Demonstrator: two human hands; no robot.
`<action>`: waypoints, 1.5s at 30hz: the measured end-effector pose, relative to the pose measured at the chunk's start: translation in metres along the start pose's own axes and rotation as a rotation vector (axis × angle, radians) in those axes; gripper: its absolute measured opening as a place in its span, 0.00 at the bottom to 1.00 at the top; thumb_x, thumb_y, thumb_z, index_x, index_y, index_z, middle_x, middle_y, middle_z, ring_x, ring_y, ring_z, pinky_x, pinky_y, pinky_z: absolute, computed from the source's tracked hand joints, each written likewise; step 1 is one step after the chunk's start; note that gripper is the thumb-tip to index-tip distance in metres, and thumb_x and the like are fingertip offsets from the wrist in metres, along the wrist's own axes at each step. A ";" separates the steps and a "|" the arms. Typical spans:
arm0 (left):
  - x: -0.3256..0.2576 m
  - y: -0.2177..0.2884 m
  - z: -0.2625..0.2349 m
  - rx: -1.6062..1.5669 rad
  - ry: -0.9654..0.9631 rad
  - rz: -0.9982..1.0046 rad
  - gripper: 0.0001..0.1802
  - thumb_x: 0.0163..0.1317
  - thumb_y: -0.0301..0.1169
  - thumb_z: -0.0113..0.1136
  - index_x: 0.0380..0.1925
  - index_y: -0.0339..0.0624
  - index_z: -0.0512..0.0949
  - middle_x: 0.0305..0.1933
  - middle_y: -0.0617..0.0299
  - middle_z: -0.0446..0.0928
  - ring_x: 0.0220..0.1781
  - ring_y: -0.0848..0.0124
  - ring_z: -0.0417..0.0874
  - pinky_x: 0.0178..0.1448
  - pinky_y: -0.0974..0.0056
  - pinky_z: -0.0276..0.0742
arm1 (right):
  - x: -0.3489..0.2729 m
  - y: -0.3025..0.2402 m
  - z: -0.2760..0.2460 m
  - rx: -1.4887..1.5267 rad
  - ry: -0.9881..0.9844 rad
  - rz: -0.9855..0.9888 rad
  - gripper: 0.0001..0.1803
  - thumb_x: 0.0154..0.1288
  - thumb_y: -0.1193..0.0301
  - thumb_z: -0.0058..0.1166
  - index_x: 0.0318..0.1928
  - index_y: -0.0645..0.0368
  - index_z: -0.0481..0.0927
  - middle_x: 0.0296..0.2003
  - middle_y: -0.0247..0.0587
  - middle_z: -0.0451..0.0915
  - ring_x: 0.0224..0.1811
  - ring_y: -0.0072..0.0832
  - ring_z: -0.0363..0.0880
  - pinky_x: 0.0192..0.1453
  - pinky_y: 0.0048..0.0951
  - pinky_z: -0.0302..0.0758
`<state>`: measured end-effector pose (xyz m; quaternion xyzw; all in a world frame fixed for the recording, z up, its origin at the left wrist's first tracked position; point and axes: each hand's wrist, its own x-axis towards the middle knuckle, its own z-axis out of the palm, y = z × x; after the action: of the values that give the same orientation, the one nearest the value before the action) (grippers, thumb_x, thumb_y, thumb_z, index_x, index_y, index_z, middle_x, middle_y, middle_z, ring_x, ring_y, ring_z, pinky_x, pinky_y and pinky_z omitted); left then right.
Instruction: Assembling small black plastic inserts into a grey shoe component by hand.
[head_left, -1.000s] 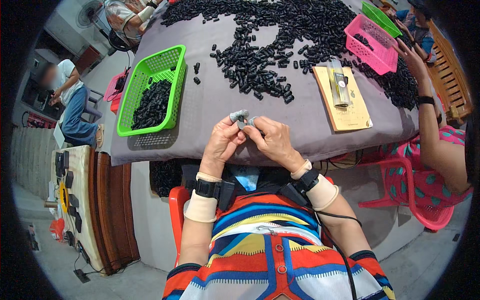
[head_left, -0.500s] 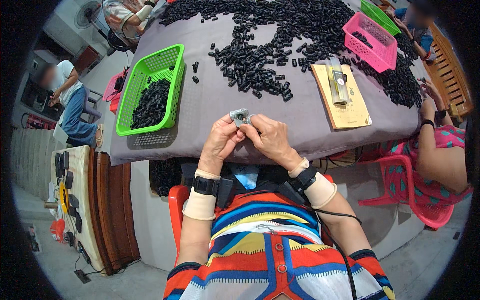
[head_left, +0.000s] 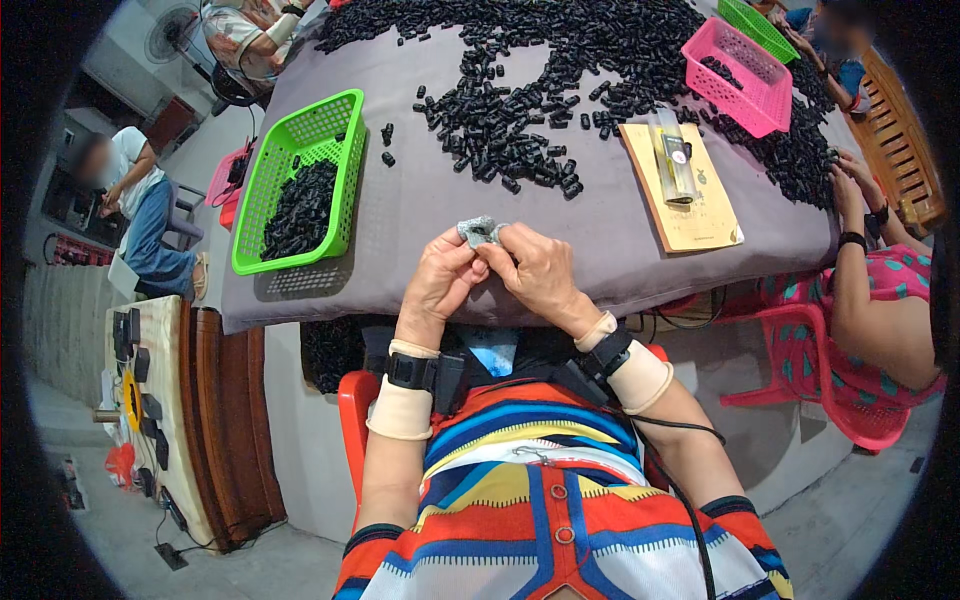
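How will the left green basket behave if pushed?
The green basket will probably slide rather than tip: it looks low and broad. Its perforated, thin-looking walls suggest light plastic that may flex a little. The loose black parts heaped inside might shift, and the grey cloth underneath could add drag or wrinkle.

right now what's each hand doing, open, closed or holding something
Left hand: closed in a pinch at small mottled grey material; anything held is too small to tell.
Right hand: pinched closed beside the left; anything held is unclear.
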<state>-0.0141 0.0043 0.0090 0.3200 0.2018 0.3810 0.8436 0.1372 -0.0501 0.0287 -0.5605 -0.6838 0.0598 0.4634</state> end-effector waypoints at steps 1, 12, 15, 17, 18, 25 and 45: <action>-0.001 -0.001 0.000 -0.004 0.023 0.007 0.15 0.61 0.25 0.54 0.48 0.35 0.73 0.37 0.61 0.77 0.29 0.78 0.74 0.34 0.74 0.72 | 0.000 -0.001 0.000 0.020 0.010 -0.002 0.13 0.59 0.61 0.55 0.25 0.55 0.72 0.22 0.41 0.75 0.21 0.42 0.75 0.20 0.39 0.68; 0.001 -0.001 -0.001 -0.065 -0.030 0.016 0.17 0.61 0.25 0.55 0.51 0.34 0.71 0.36 0.59 0.75 0.28 0.75 0.70 0.31 0.72 0.67 | 0.009 0.011 -0.007 0.372 0.129 0.309 0.18 0.67 0.64 0.49 0.24 0.64 0.70 0.16 0.49 0.71 0.15 0.34 0.70 0.21 0.34 0.64; 0.001 0.001 0.001 -0.073 -0.017 0.014 0.16 0.61 0.25 0.55 0.50 0.34 0.71 0.36 0.59 0.75 0.28 0.75 0.70 0.30 0.73 0.66 | 0.009 0.011 -0.007 0.356 0.105 0.306 0.18 0.67 0.64 0.49 0.24 0.64 0.68 0.15 0.49 0.69 0.14 0.35 0.66 0.21 0.34 0.63; -0.002 0.002 0.002 -0.072 -0.006 0.016 0.16 0.61 0.25 0.55 0.49 0.34 0.71 0.35 0.59 0.75 0.27 0.75 0.71 0.29 0.73 0.66 | 0.007 0.011 -0.007 0.353 0.107 0.282 0.18 0.67 0.64 0.49 0.24 0.64 0.68 0.15 0.49 0.69 0.14 0.36 0.65 0.20 0.34 0.62; -0.002 0.002 0.003 -0.050 0.019 0.021 0.15 0.61 0.25 0.55 0.49 0.35 0.72 0.35 0.59 0.75 0.27 0.75 0.70 0.30 0.73 0.66 | 0.007 0.012 -0.007 0.349 0.113 0.267 0.19 0.67 0.64 0.49 0.23 0.64 0.67 0.15 0.50 0.68 0.14 0.37 0.64 0.20 0.35 0.62; -0.026 0.072 0.018 0.362 0.376 0.279 0.14 0.58 0.22 0.58 0.46 0.37 0.75 0.29 0.63 0.76 0.21 0.79 0.74 0.21 0.78 0.70 | 0.003 0.016 -0.006 0.338 0.074 0.258 0.19 0.66 0.64 0.50 0.23 0.63 0.65 0.16 0.50 0.69 0.16 0.43 0.67 0.21 0.37 0.61; 0.083 0.016 0.035 1.615 0.011 0.689 0.10 0.47 0.15 0.52 0.31 0.35 0.75 0.35 0.52 0.72 0.36 0.55 0.75 0.38 0.59 0.72 | 0.004 0.013 -0.011 0.458 0.089 0.300 0.17 0.66 0.66 0.50 0.24 0.63 0.65 0.17 0.52 0.67 0.16 0.40 0.61 0.22 0.36 0.61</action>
<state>0.0501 0.0628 0.0371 0.8604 0.3061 0.3570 0.1963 0.1542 -0.0469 0.0295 -0.5383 -0.5408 0.2558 0.5936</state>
